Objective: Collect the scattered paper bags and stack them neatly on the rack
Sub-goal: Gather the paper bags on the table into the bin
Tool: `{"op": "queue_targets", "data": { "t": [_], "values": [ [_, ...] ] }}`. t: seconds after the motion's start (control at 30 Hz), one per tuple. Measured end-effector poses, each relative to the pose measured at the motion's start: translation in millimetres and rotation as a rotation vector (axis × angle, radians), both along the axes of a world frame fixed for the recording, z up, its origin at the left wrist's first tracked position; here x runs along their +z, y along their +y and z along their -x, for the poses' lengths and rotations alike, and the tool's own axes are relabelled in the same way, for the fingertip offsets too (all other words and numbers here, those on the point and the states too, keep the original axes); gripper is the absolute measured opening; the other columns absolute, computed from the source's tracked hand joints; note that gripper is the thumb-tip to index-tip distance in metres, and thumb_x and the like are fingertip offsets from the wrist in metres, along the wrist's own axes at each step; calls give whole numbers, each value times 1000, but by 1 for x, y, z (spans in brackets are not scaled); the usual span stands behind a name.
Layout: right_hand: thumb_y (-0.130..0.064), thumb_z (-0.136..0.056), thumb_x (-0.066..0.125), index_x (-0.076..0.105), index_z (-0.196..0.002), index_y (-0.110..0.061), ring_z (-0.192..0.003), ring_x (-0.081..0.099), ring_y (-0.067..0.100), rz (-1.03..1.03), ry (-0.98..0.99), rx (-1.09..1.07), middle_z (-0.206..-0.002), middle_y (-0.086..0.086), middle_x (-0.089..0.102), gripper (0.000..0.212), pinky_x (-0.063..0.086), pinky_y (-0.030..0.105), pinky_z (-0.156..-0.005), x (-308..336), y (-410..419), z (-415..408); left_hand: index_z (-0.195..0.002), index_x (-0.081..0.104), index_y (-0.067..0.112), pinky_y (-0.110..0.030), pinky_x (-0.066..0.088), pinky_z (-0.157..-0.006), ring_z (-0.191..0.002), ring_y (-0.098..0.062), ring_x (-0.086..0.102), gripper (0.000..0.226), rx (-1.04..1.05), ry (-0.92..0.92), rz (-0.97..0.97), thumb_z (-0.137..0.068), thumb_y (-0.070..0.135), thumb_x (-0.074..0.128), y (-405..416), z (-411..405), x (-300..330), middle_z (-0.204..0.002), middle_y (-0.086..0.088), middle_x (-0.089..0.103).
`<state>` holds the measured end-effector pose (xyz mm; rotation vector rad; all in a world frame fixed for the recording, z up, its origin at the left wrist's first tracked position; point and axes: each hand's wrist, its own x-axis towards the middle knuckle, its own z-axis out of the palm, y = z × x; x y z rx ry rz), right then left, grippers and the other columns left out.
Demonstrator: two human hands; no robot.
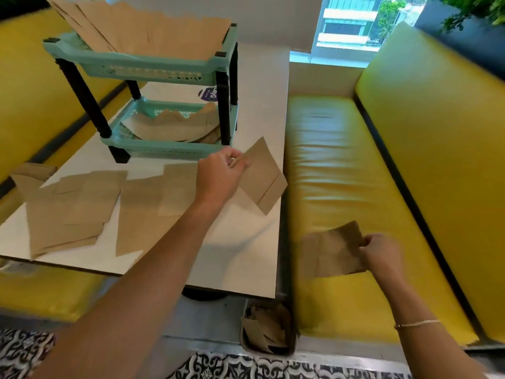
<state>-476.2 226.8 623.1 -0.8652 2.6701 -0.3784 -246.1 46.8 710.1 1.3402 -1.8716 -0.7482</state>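
Note:
A teal two-tier rack [153, 64] with black posts stands on the white table [240, 258]. Brown paper bags are piled on its top tier [147, 28] and more lie in the lower tier [175, 127]. Several flat brown bags [90, 206] are scattered over the table's near left part. My left hand [221, 173] pinches one brown bag [263, 176] by its edge, lifted above the table's right side. My right hand [379, 253] grips another brown bag [332, 251] over the yellow bench seat.
Yellow padded benches [355, 160] flank the table on both sides. A bin [266, 329] holding crumpled brown paper sits on the floor below the table's near right corner. A window [347, 23] lies beyond the table, and a patterned floor runs along the bottom.

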Motion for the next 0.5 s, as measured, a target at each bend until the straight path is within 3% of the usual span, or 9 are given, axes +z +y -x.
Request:
{"op": "queue_targets", "data": {
  "t": [0.1,0.3,0.5],
  "values": [
    [0,-81,56,70,-91,0,-83,65,31,-128,-68,82,-88,20,69,17,39,27,-57,-38,12,-11,-97,66,17,-11,34,-52,-76,-9,57,19,-14,22,-44,-87,33,64,23,13,-10,-88,2,64],
    [-9,-88,55,65,-112,-9,-108,60,29,-299,-135,249,-114,15,66,26,47,31,-77,-104,29,-38,-94,68,13,-11,41,-56,-75,-11,61,18,-63,14,-55,-85,30,66,53,14,-41,-85,-1,69],
    [-2,-90,41,64,-111,-10,-105,60,29,-358,-158,389,-114,13,65,32,43,30,-73,-141,28,-57,-91,68,12,-1,37,-50,-70,-4,55,17,-48,-18,-58,-85,28,67,66,6,-57,-78,6,62]
  ]
}}
